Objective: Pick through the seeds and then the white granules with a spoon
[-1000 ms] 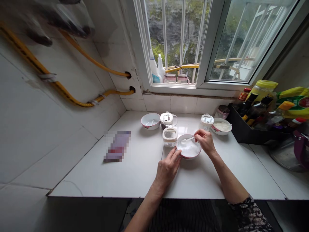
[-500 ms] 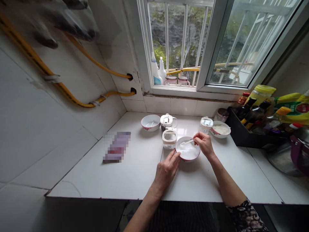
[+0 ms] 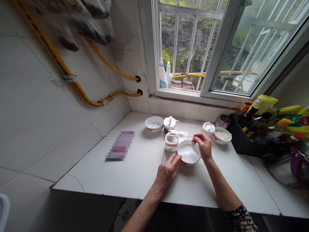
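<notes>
My left hand [image 3: 167, 172] grips the left rim of a white bowl [image 3: 192, 163] with a red edge, which holds white granules [image 3: 188, 152]. Between the fingertips of my right hand [image 3: 204, 147] is the handle of a small white spoon [image 3: 184, 135]. The spoon lies level above the far side of the bowl, its tip pointing left over a clear square jar [image 3: 171, 145] with a pale rim. That jar stands just left of the bowl. How much the spoon carries is too small to tell.
Behind stand another bowl [image 3: 154, 128] with a spoon, a lidded jar [image 3: 169, 123], a second lidded jar [image 3: 208, 128] and a bowl of pale powder [image 3: 221, 136]. At right are a black bottle box [image 3: 238, 141] and a metal pot [image 3: 281, 169]. A blurred purple item [image 3: 120, 146] lies left.
My right hand has raised the spoon out of the granules and swung its tip left over the jar. My left hand stays on the bowl. The view has shifted slightly.
</notes>
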### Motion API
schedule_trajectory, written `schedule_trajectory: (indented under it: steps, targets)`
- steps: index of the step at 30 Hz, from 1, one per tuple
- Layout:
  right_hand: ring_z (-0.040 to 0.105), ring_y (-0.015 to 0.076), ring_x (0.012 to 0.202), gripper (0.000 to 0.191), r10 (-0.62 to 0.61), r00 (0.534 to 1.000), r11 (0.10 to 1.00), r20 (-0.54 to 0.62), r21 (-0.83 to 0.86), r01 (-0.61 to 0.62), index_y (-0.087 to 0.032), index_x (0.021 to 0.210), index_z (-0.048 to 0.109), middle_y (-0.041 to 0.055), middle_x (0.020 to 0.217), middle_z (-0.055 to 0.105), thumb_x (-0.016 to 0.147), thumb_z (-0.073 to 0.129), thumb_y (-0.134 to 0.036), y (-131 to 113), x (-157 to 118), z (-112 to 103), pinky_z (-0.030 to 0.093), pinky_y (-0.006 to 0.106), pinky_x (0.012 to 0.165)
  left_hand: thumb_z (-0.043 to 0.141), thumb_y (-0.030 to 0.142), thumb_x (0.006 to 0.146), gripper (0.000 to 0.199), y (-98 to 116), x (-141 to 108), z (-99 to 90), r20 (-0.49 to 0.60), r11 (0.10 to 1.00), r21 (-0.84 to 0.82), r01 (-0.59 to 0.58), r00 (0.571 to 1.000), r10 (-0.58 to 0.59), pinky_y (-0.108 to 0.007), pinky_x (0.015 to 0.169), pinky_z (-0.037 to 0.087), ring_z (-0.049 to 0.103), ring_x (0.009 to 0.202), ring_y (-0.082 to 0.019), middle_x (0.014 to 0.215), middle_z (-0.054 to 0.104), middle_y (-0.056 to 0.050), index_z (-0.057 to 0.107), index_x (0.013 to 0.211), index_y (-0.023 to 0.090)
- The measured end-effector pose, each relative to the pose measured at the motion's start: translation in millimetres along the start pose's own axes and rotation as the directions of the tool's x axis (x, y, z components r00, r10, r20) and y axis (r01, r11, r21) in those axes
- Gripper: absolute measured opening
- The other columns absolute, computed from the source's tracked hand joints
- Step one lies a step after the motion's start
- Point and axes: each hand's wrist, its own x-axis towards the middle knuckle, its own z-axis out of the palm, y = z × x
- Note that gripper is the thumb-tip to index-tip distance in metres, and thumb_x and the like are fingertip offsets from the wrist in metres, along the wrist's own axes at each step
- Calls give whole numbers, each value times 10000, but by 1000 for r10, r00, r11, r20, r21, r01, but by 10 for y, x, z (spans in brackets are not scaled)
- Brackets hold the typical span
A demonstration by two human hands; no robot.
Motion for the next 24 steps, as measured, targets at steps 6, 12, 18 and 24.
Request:
schedule_trajectory:
  steps: [6,12,18,24]
  targets:
    - [624,198,681,130,-467,814,737,346,-357,574,-228,830,659,43,728,720,873,541,-198,-54,-107,196,456,413,824,461,212,984,298,-5,-18,4,-8,1000,-7,-10,1000,10,-250,637,596,741,894,-199,1268,668,-141,589,1252,196]
    - [603,203,654,124,-501,844,714,190,-461,527,-233,796,635,15,663,677,813,537,-159,-149,-71,-36,459,390,789,473,215,983,298,-2,-28,-10,3,1000,-20,2,1000,-2,-246,627,594,741,894,-201,1276,664,-142,586,1258,206]
    - [526,189,616,140,-342,923,736,174,-561,379,-237,631,565,-7,559,603,713,510,-138,-44,-59,-281,436,324,671,474,213,984,322,-2,-29,-36,-11,998,-58,-5,1000,5,-246,645,602,740,906,-204,1275,666,-128,557,1295,224]
    - [523,180,610,145,-311,928,730,204,-575,370,-230,645,577,-3,563,609,719,486,-144,72,-115,-159,432,323,689,486,216,986,320,4,-31,-53,-18,997,-75,-7,1000,6,-249,682,613,731,964,-208,1280,663,-123,556,1298,223]
